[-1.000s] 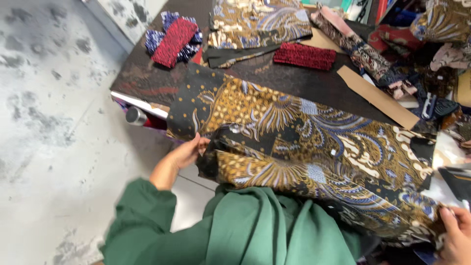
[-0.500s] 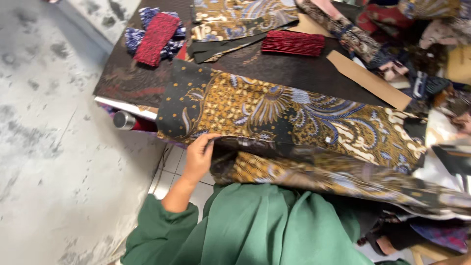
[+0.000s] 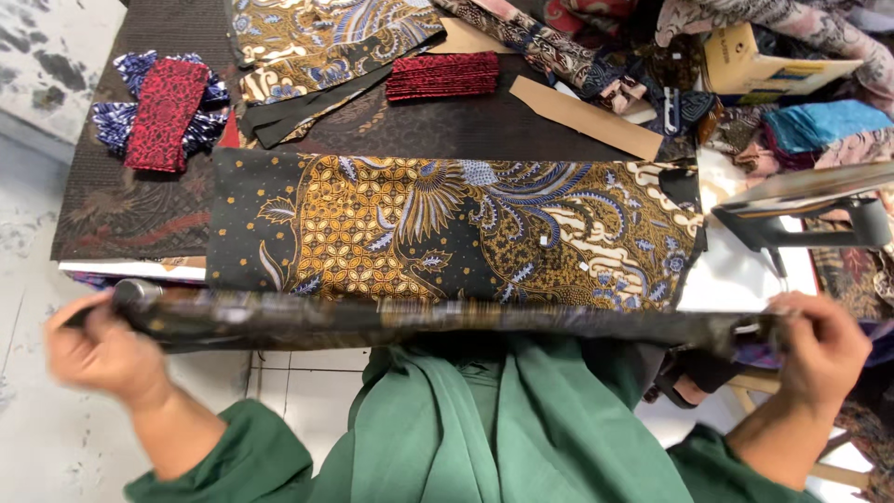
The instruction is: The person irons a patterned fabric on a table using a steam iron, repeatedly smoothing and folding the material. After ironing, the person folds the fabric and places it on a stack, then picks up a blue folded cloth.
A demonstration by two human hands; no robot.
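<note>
Two hands on the cloth now, which is the big change. Half a second ago only the left hand was at the near edge of the patterned cloth point(image 3: 447, 228) and the right one was out of the picture. Now the left hand point(image 3: 102, 349) is closed around the left end of the near edge and the right hand point(image 3: 819, 349) is gripping the right end, with that edge pulled into a taut, blurry band between them, just above the green sleeves. The left hand is blurred, so it looks mid-motion.

The rest of the cloth lies much flatter on the dark table point(image 3: 121, 214) than before; the bunched-up fold near the front is gone. I'd say the piece is being stretched and straightened out.

Further back there's a red folded piece point(image 3: 166, 112) on a blue one, another red bundle point(image 3: 442, 74), and a brown cardboard strip point(image 3: 587, 116), none of them touched.
</note>
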